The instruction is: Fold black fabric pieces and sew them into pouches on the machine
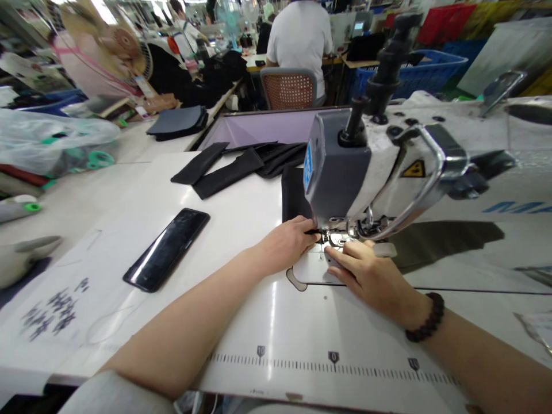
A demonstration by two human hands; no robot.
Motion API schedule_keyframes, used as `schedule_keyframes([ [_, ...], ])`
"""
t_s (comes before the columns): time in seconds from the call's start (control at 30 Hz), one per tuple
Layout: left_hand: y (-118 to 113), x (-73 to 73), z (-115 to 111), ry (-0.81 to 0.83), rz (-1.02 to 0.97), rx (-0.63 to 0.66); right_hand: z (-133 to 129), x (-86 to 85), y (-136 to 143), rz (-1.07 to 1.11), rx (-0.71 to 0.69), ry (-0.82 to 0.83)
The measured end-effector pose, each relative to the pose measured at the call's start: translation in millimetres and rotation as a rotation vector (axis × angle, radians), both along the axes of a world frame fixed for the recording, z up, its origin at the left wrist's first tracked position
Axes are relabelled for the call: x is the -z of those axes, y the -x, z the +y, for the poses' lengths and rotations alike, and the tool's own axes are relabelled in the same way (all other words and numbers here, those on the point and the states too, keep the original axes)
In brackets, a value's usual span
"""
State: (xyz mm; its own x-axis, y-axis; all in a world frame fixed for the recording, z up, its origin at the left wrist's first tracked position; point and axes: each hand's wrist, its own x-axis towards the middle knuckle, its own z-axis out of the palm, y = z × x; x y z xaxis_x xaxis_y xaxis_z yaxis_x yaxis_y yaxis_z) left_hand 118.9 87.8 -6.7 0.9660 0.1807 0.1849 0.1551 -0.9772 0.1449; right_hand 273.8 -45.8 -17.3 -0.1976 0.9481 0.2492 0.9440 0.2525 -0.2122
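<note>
My left hand [291, 244] is at the left of the needle area of a sewing machine [338, 167], its fingers closed on the edge of a black fabric piece [295, 195]. That piece runs back along the machine head's left side, and part of it is hidden behind the head. My right hand [364, 267], with a dark beaded bracelet [426, 317] at the wrist, rests on the metal plate just right of the presser foot [340, 237]. Its fingers are stretched out and apart, with nothing visible in them.
Black fabric strips [228, 172] lie behind my left hand. A black phone [167, 250] lies on the white table to the left. Dark olive fabric [444, 244] sits under the machine arm. Farther back are a chair [288, 88], a seated person and blue baskets [431, 72].
</note>
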Motion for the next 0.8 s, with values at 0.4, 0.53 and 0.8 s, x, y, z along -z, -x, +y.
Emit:
schedule_keyframes([
  [0.4,4,-17.6,-24,-0.017,0.174,-0.098,-2,-1.8,-2,0.024,-0.05,-0.023],
  [0.53,16,-24.4,-49,0.011,0.259,0.016,-6,-0.6,-4,0.035,-0.178,-0.068],
  [0.8,36,-13.6,-59,-0.01,0.095,0.11,-14,-7.3,-3,-0.026,-0.339,-0.122],
])
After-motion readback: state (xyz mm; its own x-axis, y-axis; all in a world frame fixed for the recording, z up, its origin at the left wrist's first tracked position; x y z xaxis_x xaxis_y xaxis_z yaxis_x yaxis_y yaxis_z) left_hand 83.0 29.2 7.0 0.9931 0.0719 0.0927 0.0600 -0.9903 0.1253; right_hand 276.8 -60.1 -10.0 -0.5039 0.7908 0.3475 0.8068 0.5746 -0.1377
